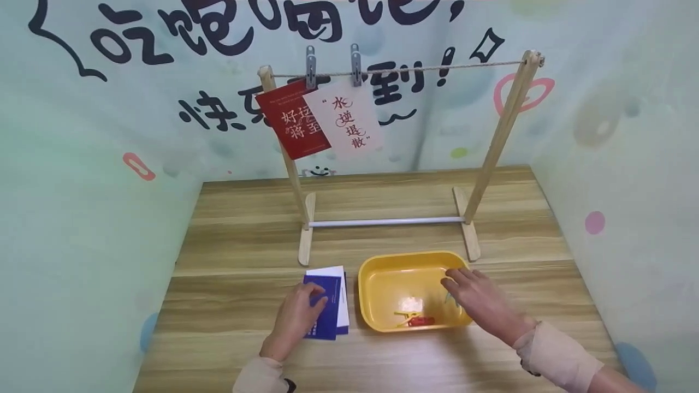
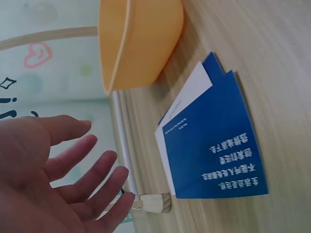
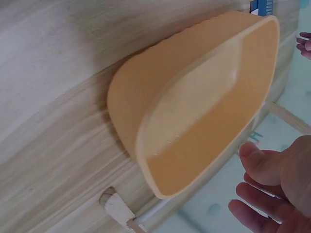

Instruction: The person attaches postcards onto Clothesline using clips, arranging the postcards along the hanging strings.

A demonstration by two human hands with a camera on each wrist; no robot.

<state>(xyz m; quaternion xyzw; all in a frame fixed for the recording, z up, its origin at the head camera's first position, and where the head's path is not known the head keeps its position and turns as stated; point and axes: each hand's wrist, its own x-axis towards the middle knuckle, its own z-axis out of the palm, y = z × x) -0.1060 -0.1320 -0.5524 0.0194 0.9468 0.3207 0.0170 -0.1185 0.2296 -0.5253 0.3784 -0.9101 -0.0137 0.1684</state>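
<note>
I am apparently preparing another hanging on the cord (image 1: 480,65): the left hand (image 1: 297,314) is hovering over the blue card (image 1: 329,320), stacked left of the yellow tray (image 1: 409,255); the right hand (image 1: 483,299), over the tray's right end. Both are gripping nothing, fingers parted; next probably calls for pinching card and clip (image 1: 421,321).

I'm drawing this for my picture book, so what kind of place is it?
Perhaps a small play or craft corner: decorated walls stand around a table, and on it a little wooden rack has a red card and a white card clipped up.
</note>
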